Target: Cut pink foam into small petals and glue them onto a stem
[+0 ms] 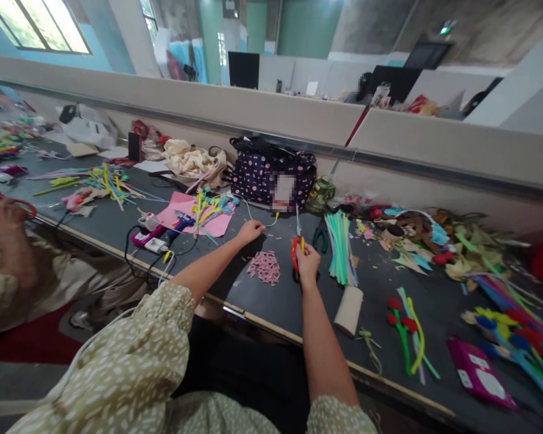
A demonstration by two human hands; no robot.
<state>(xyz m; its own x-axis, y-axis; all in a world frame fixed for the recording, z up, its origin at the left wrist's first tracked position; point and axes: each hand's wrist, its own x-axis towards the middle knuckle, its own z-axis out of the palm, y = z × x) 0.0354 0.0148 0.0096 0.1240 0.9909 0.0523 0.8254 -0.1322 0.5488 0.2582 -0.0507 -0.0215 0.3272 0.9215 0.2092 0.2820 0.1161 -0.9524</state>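
My right hand (308, 263) is closed round the red and yellow handles of a pair of scissors (295, 252). Their blades point away from me, toward the dotted bag. To the left, my left hand (252, 232) is over the dark table with its fingers drawn together. Whatever they may pinch is too small to make out. A heap of short pink cut pieces (265, 268) lies on the table between my forearms, and a few loose bits are scattered beyond it. Right of the scissors are dark-handled pliers (320, 236) and a bundle of green and pale pipe cleaners (339, 247).
A dark dotted bag (253, 175) stands at the back, with a phone on a white cable before it. Pink paper (174, 208) with pipe-cleaner flowers and a blue glue gun (183, 223) lie left. A cardboard tube (349, 310) is at right. Another person's hand (4, 220) is far left.
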